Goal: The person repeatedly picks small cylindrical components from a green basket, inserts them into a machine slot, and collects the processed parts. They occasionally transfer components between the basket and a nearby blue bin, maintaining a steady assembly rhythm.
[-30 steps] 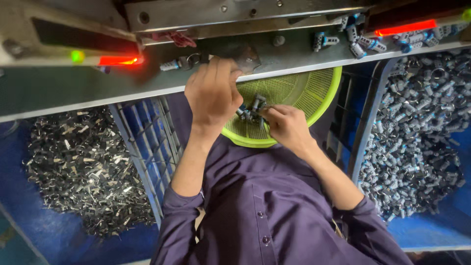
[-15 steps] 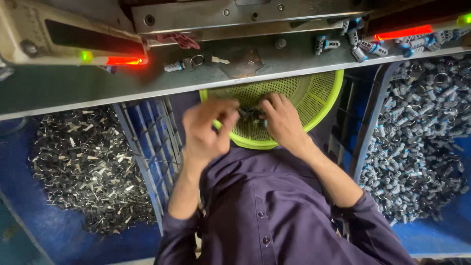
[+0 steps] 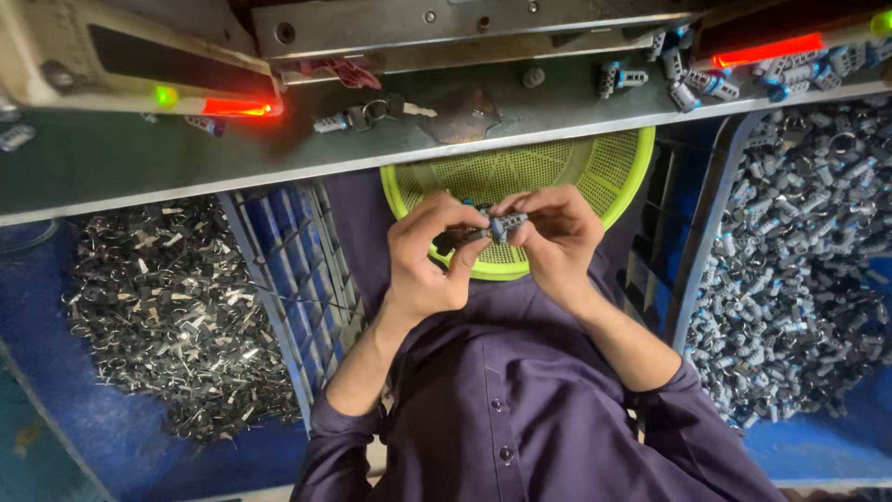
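1. A round lime-green plastic basket (image 3: 595, 163) with a perforated mesh floor sits in the person's lap, below the bench (image 3: 186, 172) edge.
2. The left hand (image 3: 429, 256) and right hand (image 3: 556, 237) meet over the basket, fingertips of both pinched on one small grey-blue metal part (image 3: 505, 224).
3. The blue crate (image 3: 279, 279) at left holds dark, shiny, flat metal clips (image 3: 167, 307).
4. The right bin is heaped with grey cylindrical parts (image 3: 799, 279).
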Demonstrator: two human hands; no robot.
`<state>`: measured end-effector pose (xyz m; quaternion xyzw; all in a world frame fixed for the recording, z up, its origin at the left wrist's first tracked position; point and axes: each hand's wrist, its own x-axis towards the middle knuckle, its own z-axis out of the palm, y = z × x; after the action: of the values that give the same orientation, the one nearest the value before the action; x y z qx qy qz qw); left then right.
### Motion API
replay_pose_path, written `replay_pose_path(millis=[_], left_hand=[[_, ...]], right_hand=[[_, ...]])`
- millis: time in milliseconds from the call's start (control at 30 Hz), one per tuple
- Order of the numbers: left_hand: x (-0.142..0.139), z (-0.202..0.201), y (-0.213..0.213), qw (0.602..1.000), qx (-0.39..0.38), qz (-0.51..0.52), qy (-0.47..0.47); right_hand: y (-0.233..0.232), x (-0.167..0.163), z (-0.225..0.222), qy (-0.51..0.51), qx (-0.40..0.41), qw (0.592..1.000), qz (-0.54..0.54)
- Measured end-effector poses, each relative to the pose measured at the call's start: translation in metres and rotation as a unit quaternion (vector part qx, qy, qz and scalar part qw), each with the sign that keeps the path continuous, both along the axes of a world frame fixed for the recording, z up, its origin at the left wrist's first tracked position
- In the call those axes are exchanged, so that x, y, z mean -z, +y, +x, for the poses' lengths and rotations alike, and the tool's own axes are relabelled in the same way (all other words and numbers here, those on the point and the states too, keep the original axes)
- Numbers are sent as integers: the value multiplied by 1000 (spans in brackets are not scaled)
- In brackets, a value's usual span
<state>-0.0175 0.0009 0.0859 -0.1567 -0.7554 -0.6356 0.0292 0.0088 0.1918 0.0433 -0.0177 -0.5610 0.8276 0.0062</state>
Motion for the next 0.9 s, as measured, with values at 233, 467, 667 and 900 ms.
replay_pose_path(millis=[233,467,667,900], left_hand=[[7,1,13,963,-60,-153,215],[-63,1,-25,965,-58,-77,243],[8,-76,-26,979,-123,-49,153],[29,-67,-28,996,-61,-14,69]], right_hand=[[-3,16,4,-37,-8,997,-64],[7,14,-9,-193,30,944,-265],[1,7,-18,-57,-28,990,-126],[-9,-12,-38,206,-37,913,349]])
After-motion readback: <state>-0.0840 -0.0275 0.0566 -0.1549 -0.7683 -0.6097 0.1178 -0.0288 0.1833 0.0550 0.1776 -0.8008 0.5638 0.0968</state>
